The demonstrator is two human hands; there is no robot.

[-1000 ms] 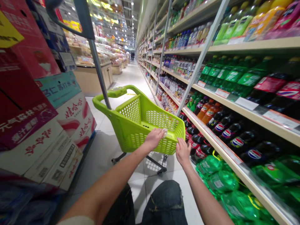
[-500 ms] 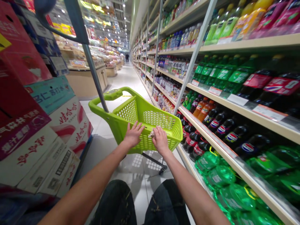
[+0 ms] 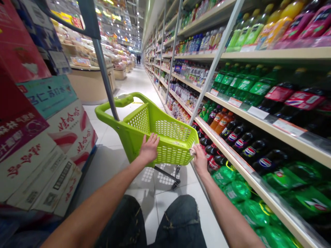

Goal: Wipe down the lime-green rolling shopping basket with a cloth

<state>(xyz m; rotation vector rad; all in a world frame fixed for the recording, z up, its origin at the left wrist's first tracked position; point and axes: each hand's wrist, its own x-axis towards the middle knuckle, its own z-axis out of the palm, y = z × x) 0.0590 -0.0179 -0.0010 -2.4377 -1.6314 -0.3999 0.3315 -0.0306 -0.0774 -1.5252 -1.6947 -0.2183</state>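
A lime green plastic shopping cart (image 3: 134,132) stands in the aisle just ahead of my knees, with nothing in its basket. My left hand (image 3: 148,148) rests on the near rim at the cart's left corner, fingers spread over the edge. My right hand (image 3: 199,158) is at the near right corner of the rim, closed on a small white cloth (image 3: 192,149) pressed against the plastic. A grey pole (image 3: 104,74) rises from the cart's handle end.
Shelves of soda and juice bottles (image 3: 245,141) run along the right, very close to the cart. Stacked cartons (image 3: 49,137) stand on the left. The tiled aisle (image 3: 137,82) stretches ahead, with display counters (image 3: 88,77) and distant people at the far end.
My right hand with the cloth slid from the middle of the near rim to its right corner. My left hand stayed on the left part of the rim.
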